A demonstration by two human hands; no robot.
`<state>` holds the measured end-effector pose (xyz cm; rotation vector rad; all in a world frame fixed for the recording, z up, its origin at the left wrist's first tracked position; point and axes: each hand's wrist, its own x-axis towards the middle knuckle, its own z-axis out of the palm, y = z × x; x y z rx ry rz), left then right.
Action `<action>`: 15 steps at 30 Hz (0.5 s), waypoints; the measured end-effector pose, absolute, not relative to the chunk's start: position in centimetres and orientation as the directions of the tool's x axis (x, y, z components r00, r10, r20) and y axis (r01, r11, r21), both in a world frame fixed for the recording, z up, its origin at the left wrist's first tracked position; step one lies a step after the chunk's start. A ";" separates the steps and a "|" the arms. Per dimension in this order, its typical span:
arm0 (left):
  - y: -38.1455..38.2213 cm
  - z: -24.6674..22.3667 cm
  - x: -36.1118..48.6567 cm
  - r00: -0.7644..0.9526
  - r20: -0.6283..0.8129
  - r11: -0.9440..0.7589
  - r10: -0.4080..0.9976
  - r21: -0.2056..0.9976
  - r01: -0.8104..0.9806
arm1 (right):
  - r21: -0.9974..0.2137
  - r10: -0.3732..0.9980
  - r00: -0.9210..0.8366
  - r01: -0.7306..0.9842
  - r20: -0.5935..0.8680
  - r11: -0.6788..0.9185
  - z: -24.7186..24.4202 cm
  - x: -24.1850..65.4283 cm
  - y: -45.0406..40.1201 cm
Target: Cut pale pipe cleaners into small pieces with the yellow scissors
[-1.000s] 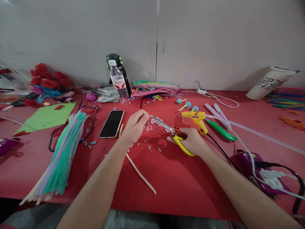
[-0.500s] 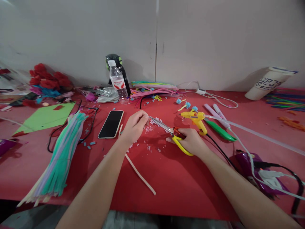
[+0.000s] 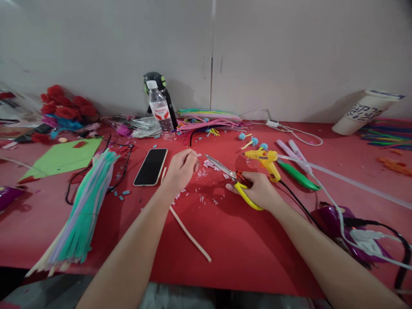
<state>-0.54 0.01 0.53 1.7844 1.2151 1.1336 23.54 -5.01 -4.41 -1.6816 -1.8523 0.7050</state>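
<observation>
My right hand (image 3: 261, 189) is wrapped round the handles of a pair of scissors (image 3: 222, 166), yellow and red at the grip. The blades look closed and point up and left, a little apart from my left fingers. My left hand (image 3: 180, 171) is closed in a pinch. A small pale tip shows at its fingertips, too tiny to name. Beneath my left wrist runs a cream pipe cleaner (image 3: 190, 235), partly hidden. Pink clippings (image 3: 212, 165) and tiny crumbs lie on the red tabletop (image 3: 244, 253) between the hands.
A phone (image 3: 150, 167) and a bundle of pipe cleaners (image 3: 80, 210) lie on the left. A bottle (image 3: 162, 113) stands behind. To the right are a yellow glue gun (image 3: 264, 161), a green-handled tool (image 3: 299, 176), a purple power strip (image 3: 334, 219) with cables, and a cup (image 3: 363, 112).
The scissors and my right hand have shifted slightly right, so the blade tips are now apart from my left fingers. My left hand has moved slightly left, still pinched.
</observation>
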 end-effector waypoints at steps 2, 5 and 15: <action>0.0 0.6 -0.5 0.180 0.275 -0.323 0.944 0.877 0.356 | -0.692 0.996 -0.078 0.718 0.037 0.081 -4.4 23.5 -5.0; 0.0 0.7 -0.3 0.191 0.274 -0.327 0.943 0.868 0.373 | -0.680 0.996 -0.074 0.728 0.041 0.083 -4.3 23.5 -5.1; -0.1 0.5 -0.5 0.230 0.265 -0.328 0.937 0.892 0.311 | -0.668 0.995 -0.089 0.737 0.048 0.098 -4.3 23.5 -5.1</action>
